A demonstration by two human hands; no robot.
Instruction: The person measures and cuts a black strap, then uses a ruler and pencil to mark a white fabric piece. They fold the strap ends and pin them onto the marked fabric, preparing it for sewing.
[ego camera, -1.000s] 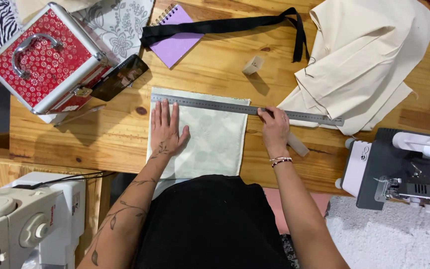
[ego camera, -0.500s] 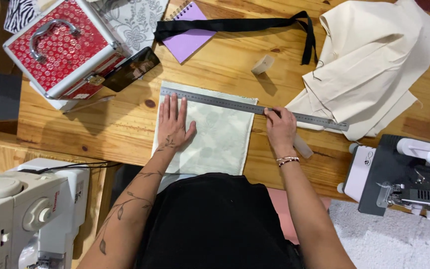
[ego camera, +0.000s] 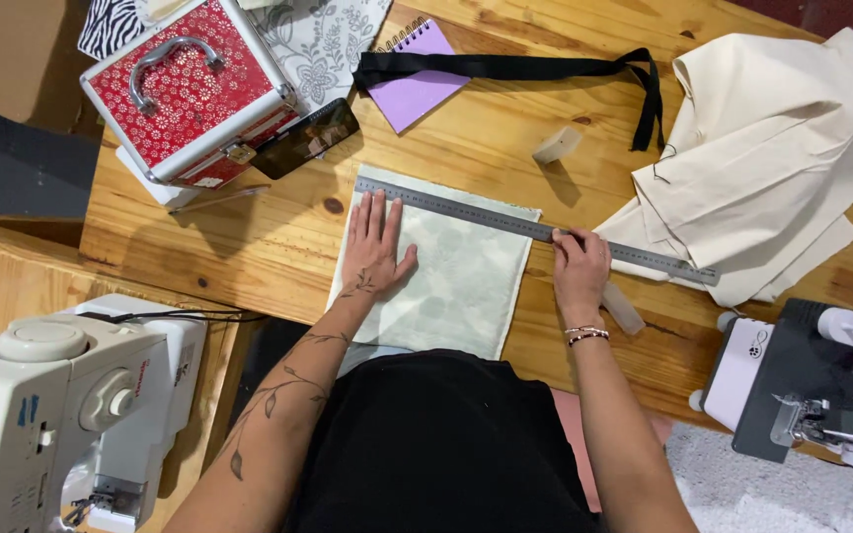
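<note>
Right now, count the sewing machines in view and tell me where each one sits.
2. A white sewing machine stands at the lower left beside the wooden table. A white-and-grey sewing machine sits at the lower right, cut off by the frame. Others may lie outside the view.

Sewing machine (ego camera: 61, 405) cut off at edge

At the far left corner of my wooden tabletop (ego camera: 249, 247) stands a red patterned case (ego camera: 185, 94), a dark phone (ego camera: 306, 138) just beside it. A purple notebook (ego camera: 417, 74) and black strap (ego camera: 525, 67) lie along the far edge. Cream cloth (ego camera: 772, 148) is heaped toward the right edge. A white sewing machine (ego camera: 61, 395) stands off the near left corner.
</note>
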